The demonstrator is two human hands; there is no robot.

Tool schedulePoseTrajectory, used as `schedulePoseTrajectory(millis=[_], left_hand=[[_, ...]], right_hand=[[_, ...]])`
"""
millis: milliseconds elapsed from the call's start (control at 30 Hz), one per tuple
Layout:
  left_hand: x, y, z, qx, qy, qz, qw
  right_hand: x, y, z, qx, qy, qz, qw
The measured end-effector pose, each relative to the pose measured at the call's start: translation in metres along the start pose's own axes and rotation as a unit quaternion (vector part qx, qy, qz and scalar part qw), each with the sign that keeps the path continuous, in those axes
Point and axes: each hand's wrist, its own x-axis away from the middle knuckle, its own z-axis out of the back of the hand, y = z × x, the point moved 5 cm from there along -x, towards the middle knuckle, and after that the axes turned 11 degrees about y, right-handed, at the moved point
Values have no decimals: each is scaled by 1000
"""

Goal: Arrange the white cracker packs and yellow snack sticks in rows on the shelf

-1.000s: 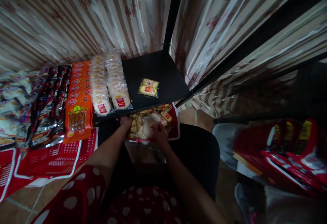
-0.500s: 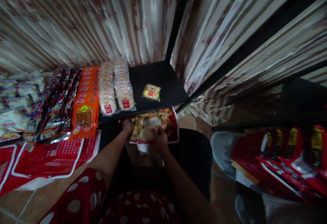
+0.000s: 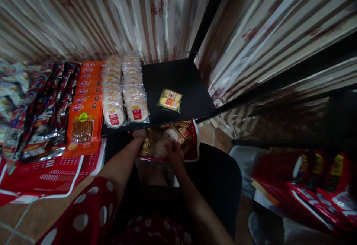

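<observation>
A red-edged clear bag of small yellow snack packets (image 3: pixel 178 133) sits on my lap, just under the front edge of a black shelf (image 3: pixel 178 77). My left hand (image 3: pixel 139 134) is closed on the bag's left top edge. My right hand (image 3: pixel 173 152) reaches into the bag, fingers curled around something pale that I cannot make out. One yellow snack packet (image 3: pixel 170 100) lies alone on the shelf, a little beyond both hands.
On the shelf stand two rows of round rice crackers (image 3: pixel 125 88), orange packs (image 3: pixel 85 107) and dark foil packs (image 3: pixel 44 107). Red bags (image 3: pixel 47 174) hang below at left. More red packets (image 3: pixel 318 185) lie at right. Striped cloth (image 3: pixel 111 14) backs the shelf.
The view has swung slightly left and up. Both hands stay at the bag; my right hand has shifted a little deeper into it.
</observation>
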Motion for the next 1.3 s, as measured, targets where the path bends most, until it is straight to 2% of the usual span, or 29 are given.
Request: schedulePoseTrajectory(millis=[100, 267, 433, 567, 733, 833, 900, 1000, 1100, 1300], left_hand=[[-10, 1, -5, 6, -16, 5, 1000], [-14, 3, -10, 22, -18, 16, 999], [-1, -3, -5, 21, 4, 50, 999], [19, -6, 10, 24, 43, 50, 998], [62, -6, 29, 57, 118, 0, 991], [92, -7, 35, 113, 197, -62, 972], [108, -8, 34, 139, 228, -100, 958], [123, -10, 26, 152, 218, -149, 952], [124, -12, 19, 169, 186, -181, 951], [100, -24, 22, 256, 161, -54, 952]], right_hand=[[1, -1, -1, 2, -21, -2, 1000], [0, 0, 1, -1, -15, -4, 1000], [0, 0, 0, -8, -9, -5, 1000], [0, -1, -3, -9, -7, 2, 1000], [0, 1, 0, -37, 30, -13, 999], [3, 0, 7, -48, 46, 0, 998], [5, 0, 12, -33, 49, 23, 998], [8, 1, 13, 9, 41, 53, 998], [8, -1, 7, 53, 32, 79, 995], [9, -11, -10, 73, 16, 105, 992]])
